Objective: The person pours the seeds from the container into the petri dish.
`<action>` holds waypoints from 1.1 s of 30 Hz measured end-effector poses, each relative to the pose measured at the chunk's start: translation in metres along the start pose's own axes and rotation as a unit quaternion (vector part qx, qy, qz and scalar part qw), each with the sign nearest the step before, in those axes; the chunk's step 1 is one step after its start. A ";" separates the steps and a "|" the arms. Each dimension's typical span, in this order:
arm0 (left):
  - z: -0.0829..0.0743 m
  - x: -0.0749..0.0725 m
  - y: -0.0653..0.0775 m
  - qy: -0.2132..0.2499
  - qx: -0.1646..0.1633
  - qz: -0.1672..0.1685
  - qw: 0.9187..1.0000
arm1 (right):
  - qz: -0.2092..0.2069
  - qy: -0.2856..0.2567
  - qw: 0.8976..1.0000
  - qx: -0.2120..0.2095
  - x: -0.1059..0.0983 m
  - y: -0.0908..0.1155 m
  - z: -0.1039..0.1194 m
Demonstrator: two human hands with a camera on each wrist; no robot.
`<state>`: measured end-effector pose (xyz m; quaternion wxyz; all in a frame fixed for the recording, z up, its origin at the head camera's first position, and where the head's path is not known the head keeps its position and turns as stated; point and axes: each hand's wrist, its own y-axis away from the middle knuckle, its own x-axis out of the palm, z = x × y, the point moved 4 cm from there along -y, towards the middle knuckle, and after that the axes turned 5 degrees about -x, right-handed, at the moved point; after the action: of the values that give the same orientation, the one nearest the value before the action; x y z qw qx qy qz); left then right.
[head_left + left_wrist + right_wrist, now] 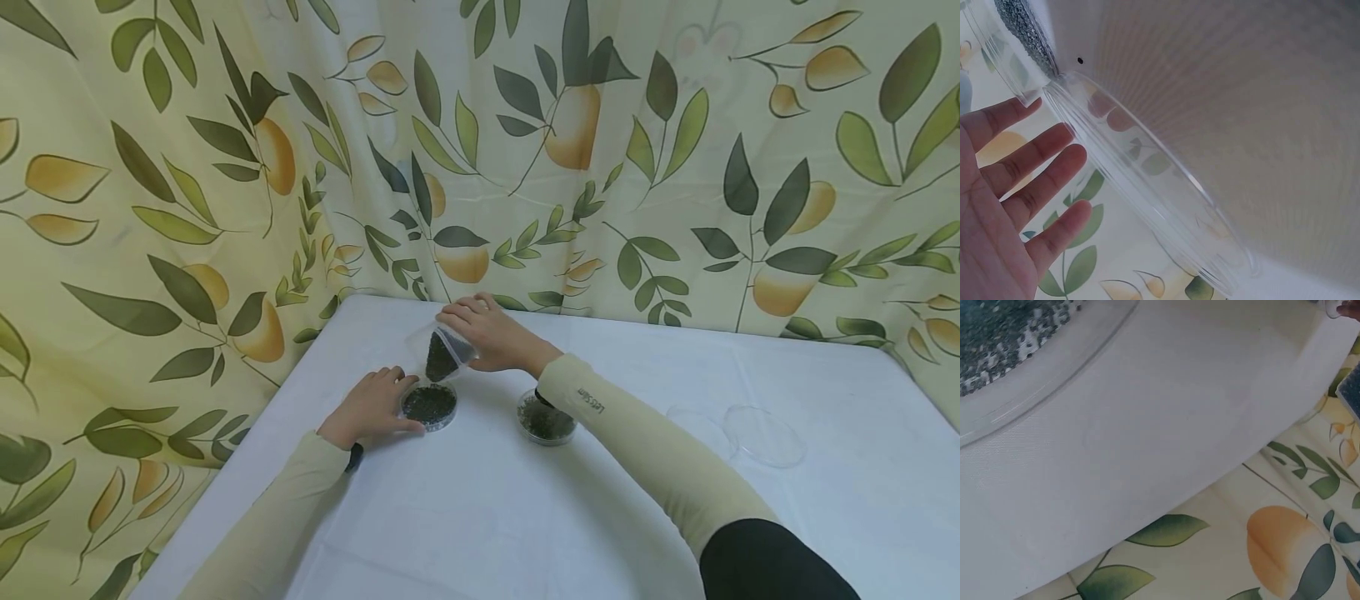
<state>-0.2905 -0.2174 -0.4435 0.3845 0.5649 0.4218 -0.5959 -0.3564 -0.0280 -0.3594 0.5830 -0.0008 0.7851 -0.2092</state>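
My right hand (495, 333) grips a clear plastic container (455, 343), tilted so that its dark green flakes lie toward the low end. Right under it is a round clear petri dish (430, 406) holding the same kind of flakes. At the dish's left side rests my left hand (378, 404), thumb on the near side and fingers on the far side. The left wrist view shows the left fingers (1054, 181) straight and spread against clear plastic. A second petri dish (546, 418) with flakes stands to the right, partly behind the right forearm.
Two clear round lids (767, 436) lie side by side on the white tablecloth (465, 517), right of the right forearm. Behind the table hangs a curtain (525, 192) printed with leaves and fruit, close to the far edge.
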 end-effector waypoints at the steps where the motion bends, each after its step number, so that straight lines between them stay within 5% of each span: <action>1: 0.000 0.000 0.000 0.001 0.001 -0.001 1.000 | 0.002 0.001 1.000 0.001 0.000 0.001 -0.001; 21: -0.001 0.000 0.001 0.008 -0.002 -0.001 1.000 | -0.029 -0.043 0.998 0.034 -0.003 0.021 -0.014; 33: -0.003 -0.002 0.003 0.009 -0.006 -0.002 1.000 | 0.012 -0.069 0.992 0.106 -0.004 0.040 -0.033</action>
<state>-0.2867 -0.2156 -0.4417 0.3831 0.5670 0.4298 -0.5891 -0.3757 0.0206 -0.3616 0.6349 0.0562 0.7165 -0.2835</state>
